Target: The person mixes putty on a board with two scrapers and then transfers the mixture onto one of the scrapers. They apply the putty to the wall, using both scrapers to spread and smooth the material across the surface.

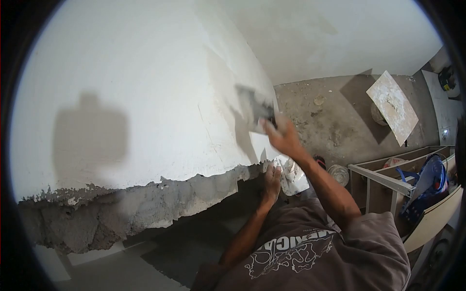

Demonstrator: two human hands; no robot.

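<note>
My right hand (284, 137) is closed around the handle of a plastering trowel (250, 104), blurred by motion. Its grey blade lies at the white plastered wall (145, 97), close to the wall's right-hand edge. Lower down, my left hand (273, 182) grips a flat plate smeared with white plaster (294, 180), held in front of my shirt. Part of that plate is hidden behind my right forearm. White plaster marks the fingers of my left hand. Just left of it runs the ragged lower edge of the plaster, with rough grey cement (160, 203) exposed.
On the stained concrete floor (315, 116), a spattered board (394, 107) rests on a round container. A whitish bucket (338, 174) stands near my feet. At right is a wooden frame (383, 179) with a blue bag (429, 182). Another wall (335, 39) rises behind.
</note>
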